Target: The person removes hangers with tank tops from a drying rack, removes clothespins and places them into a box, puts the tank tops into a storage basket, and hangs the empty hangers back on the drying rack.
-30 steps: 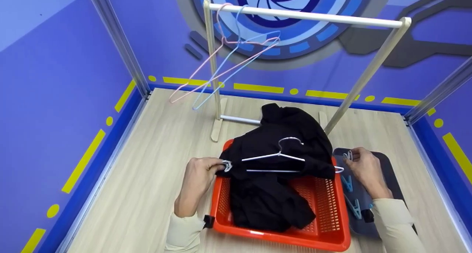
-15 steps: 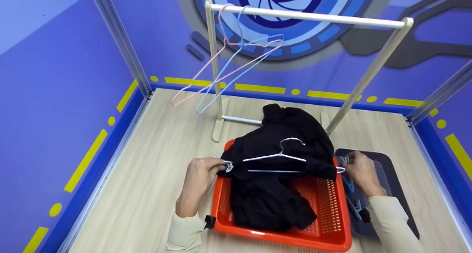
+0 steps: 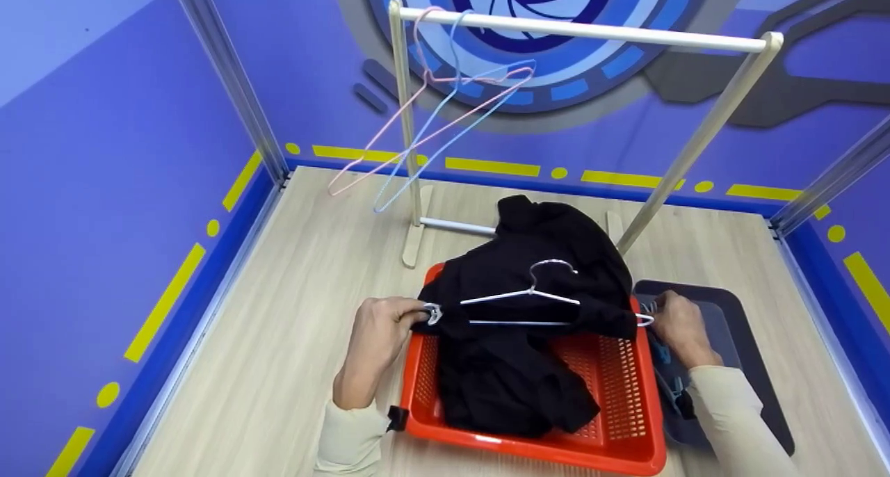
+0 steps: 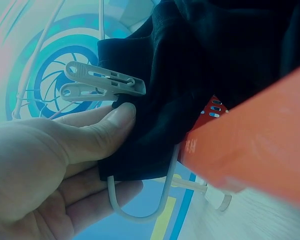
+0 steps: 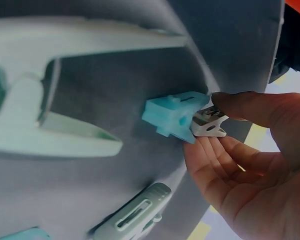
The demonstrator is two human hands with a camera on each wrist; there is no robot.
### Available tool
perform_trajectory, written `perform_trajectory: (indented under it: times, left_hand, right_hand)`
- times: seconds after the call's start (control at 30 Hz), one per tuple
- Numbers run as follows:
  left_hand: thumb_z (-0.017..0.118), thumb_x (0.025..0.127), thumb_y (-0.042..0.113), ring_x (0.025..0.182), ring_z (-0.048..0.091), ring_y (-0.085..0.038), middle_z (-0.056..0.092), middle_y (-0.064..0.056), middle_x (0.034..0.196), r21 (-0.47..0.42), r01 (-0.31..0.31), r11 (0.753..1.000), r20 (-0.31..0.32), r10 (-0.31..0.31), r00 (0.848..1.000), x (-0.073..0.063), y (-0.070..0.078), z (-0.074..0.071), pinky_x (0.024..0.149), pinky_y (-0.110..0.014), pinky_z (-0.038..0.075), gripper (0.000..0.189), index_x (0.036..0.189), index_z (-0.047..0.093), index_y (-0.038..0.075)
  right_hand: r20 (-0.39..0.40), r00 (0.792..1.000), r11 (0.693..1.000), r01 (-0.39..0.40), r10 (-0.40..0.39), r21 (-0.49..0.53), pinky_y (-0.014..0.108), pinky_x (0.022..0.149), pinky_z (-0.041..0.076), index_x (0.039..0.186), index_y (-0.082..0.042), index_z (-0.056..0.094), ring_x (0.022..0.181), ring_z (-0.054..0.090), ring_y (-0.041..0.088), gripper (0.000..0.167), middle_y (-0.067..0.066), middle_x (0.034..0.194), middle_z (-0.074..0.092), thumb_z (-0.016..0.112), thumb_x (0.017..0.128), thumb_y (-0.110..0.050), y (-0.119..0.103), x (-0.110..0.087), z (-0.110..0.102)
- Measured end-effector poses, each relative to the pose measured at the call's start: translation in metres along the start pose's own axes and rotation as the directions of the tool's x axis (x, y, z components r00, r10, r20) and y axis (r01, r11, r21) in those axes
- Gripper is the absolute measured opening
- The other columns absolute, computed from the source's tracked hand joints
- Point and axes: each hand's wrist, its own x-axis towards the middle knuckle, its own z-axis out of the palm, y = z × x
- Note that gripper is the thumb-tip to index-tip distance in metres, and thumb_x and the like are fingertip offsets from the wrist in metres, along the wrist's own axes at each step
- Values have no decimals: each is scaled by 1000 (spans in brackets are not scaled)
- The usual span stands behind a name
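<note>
My left hand (image 3: 379,334) pinches the edge of a black garment (image 3: 549,240) between thumb and fingers. Just above the thumb, a grey clothespin (image 4: 102,82) is clipped on the cloth. A white wire hanger (image 3: 518,296) runs through the garment, its rounded end showing below the fingers in the left wrist view. The garment lies partly in a red basket (image 3: 650,421) and partly over its far rim. At the right, my right hand (image 3: 685,327) pinches a small whitish clothespin (image 5: 210,122) above a dark tray (image 3: 758,393). Touching or close against that is a blue clothespin (image 5: 175,115).
More clothespins, including a pale green clothespin (image 5: 135,212), lie on the tray. Behind the basket stands a rack with a white rail (image 3: 591,28). From its left end hang a pink hanger (image 3: 379,133) and a blue hanger (image 3: 424,140). Blue walls (image 3: 125,150) enclose the table.
My right hand has lowered slightly and shifted left over the tray, closer to the basket. My left hand keeps its grip on the garment. The hanging hangers sway slightly.
</note>
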Motion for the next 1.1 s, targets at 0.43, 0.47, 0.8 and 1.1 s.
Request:
perform_trajectory:
  times: [0.43, 0.47, 0.8, 1.1]
  left_hand:
    - [90, 80, 5, 82, 79, -18, 80, 0, 87, 14, -9, 1000, -6, 9, 1000, 1, 1, 0, 74, -38, 63, 11, 89, 88, 11]
    - [90, 80, 6, 82, 79, -18, 81, 0, 87, 14, -10, 1000, -6, 10, 1000, 1, 1, 0, 74, -38, 63, 11, 89, 88, 11]
    - [90, 81, 6, 82, 79, -19, 81, 0, 88, 16, -2, 1000, -1, 2, 1000, 1, 1, 0, 74, -40, 63, 10, 89, 88, 11]
    - [90, 80, 6, 81, 79, -19, 80, -1, 87, 28, -10, 1000, -1, 10, 1000, 1, 2, 1, 72, -38, 63, 11, 90, 88, 11]
  right_hand:
    - [-49, 999, 999, 14, -16, -30, 66, 78, 51, 92, 16, 61, 86, 64, 56, 16, 34, 87, 66, 62, 83, 2, 3, 2, 5]
    - [-49, 999, 999, 15, -16, -31, 66, 78, 51, 92, 16, 61, 86, 64, 56, 17, 34, 87, 65, 62, 83, 2, 3, 1, 5]
    - [-22, 999, 999, -40, 39, -9, 66, 84, 51, 109, 22, 61, 94, 64, 55, 36, 38, 100, 65, 69, 92, -9, -1, -4, -5]
    - [-115, 993, 998, -2, 10, 69, 61, 83, 52, 120, 18, 61, 96, 64, 49, 40, 35, 108, 64, 67, 100, -16, -19, -21, -21]
